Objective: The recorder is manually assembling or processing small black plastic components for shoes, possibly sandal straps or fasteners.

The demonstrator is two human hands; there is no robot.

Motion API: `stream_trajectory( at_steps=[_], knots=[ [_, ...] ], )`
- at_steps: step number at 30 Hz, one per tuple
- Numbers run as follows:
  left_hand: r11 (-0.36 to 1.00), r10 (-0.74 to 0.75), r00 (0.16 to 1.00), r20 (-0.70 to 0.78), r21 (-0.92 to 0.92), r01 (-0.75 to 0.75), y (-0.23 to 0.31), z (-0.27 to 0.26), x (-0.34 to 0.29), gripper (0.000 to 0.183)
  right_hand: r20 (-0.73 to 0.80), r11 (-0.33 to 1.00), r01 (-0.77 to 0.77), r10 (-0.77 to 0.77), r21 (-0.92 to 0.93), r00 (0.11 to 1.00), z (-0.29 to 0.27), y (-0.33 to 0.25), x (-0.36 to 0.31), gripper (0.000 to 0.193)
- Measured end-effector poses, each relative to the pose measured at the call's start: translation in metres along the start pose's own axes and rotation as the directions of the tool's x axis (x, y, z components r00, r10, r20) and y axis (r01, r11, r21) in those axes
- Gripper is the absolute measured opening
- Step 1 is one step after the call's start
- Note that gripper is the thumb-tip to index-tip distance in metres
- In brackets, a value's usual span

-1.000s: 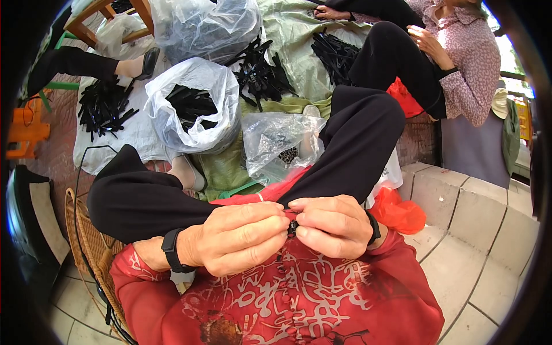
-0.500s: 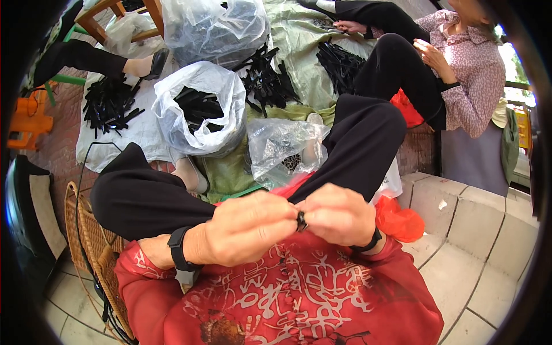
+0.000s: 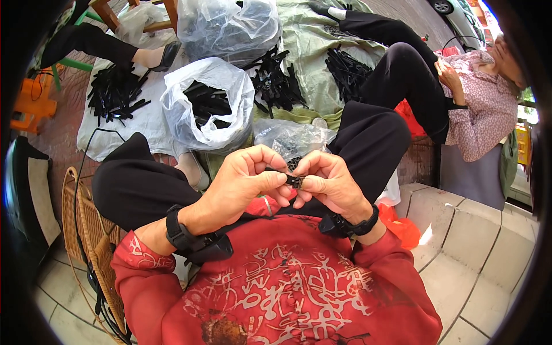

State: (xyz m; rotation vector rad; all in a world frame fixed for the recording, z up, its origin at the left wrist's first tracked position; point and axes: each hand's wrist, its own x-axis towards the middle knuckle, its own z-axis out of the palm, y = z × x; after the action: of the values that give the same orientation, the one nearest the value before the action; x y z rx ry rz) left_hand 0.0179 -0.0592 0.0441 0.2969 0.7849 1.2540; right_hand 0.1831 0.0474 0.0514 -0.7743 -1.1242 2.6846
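paved ground spread with a pale green sheet [image 3: 313, 49] carried heaps of black strips [image 3: 275, 80] and a white bag [image 3: 210, 106] half full of them. both hands met above the lap: the left hand [image 3: 244, 181] and right hand [image 3: 328, 184] pinched a small black clip [image 3: 295, 181] between thumbs and fingertips, clenched on it from either side. a clear bag [image 3: 293, 141] lay just behind. another person [image 3: 460, 98] sat at the right.

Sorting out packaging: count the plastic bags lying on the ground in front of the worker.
3. A white open bag of black pieces at centre, a clear bag behind it, and a small clear bag just beyond the hands. Others may be hidden.
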Motion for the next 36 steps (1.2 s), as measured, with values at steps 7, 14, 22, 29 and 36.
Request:
stream_trajectory(
  at_steps=[7, 14, 22, 29, 36],
  knots=[
    [0.987, 0.051, 0.998, -0.021, 0.156, -0.047, 0.003, 0.002, 0.002, 0.006, 0.015, 0.992, 0.027, -0.026, -0.127, 1.000, -0.007, 0.002, 0.003, 0.017],
    [0.991, 0.058, 0.994, -0.093, 0.122, -0.047, -0.007, -0.003, 0.006, 0.006, -0.007, 0.902, 0.107, -0.121, -0.418, 0.993, -0.001, -0.001, 0.003, 0.019],
    [0.998, 0.010, 0.996, -0.086, 0.069, -0.004, -0.011, -0.008, 0.009, 0.008, 0.247, 0.302, 0.444, -0.516, -0.843, 0.820, -0.001, 0.001, 0.005, 0.027],
    [0.994, -0.075, 0.996, 0.037, -0.082, 0.078, -0.008, -0.010, 0.006, 0.008, 0.162, 0.584, 0.432, -0.457, -0.687, 0.875, -0.009, 0.003, 0.003, 0.024],
    [0.990, -0.039, 0.994, 0.103, -0.134, 0.053, -0.009, -0.011, 0.003, 0.010, 0.190, 0.612, 0.479, -0.476, -0.630, 0.859, -0.009, 0.006, 0.000, 0.025]
  ],
)
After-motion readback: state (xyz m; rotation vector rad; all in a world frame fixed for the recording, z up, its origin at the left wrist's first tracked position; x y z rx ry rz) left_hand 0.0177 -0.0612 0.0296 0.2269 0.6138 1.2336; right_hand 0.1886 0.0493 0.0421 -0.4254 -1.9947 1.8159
